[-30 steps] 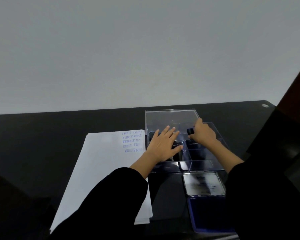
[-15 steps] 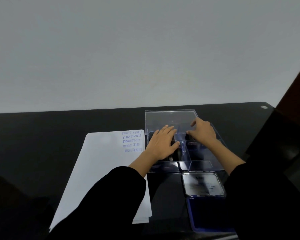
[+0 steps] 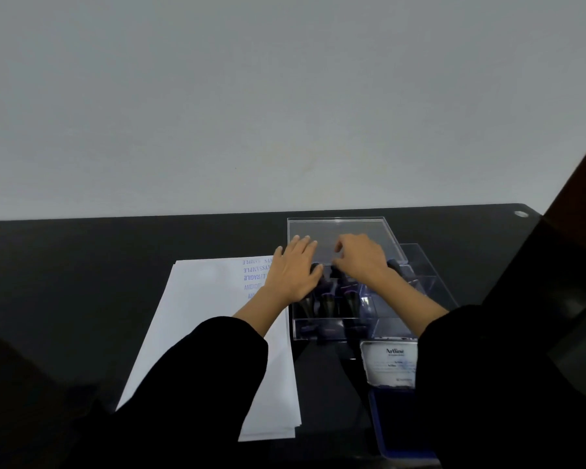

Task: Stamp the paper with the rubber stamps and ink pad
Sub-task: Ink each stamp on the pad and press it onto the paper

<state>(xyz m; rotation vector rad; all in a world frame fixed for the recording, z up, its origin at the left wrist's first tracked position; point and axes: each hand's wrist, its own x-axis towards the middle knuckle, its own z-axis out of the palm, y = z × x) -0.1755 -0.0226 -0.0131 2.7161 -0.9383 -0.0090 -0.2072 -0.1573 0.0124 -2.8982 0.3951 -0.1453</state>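
A stack of white paper [image 3: 214,336] lies on the black table, with blue stamped words [image 3: 256,275] at its far right corner. To its right stands a clear compartment box [image 3: 369,330] holding several black rubber stamps [image 3: 327,302]. My left hand [image 3: 295,270] lies flat, fingers apart, on the box's left edge. My right hand [image 3: 364,260] hovers over the box's middle, fingers curled down onto a stamp knob [image 3: 335,272]; a grip cannot be made out. The open blue ink pad [image 3: 398,431] sits near me, its labelled lid [image 3: 389,363] up.
The box's clear lid [image 3: 345,231] lies flat behind the box, near the table's far edge by the white wall. My black sleeves cover the near table and part of the ink pad. A dark brown surface rises at the right.
My right hand held a small black stamp over the box's right side, lowered it into the box, then shifted left over the middle stamps. My left hand slid slightly left.
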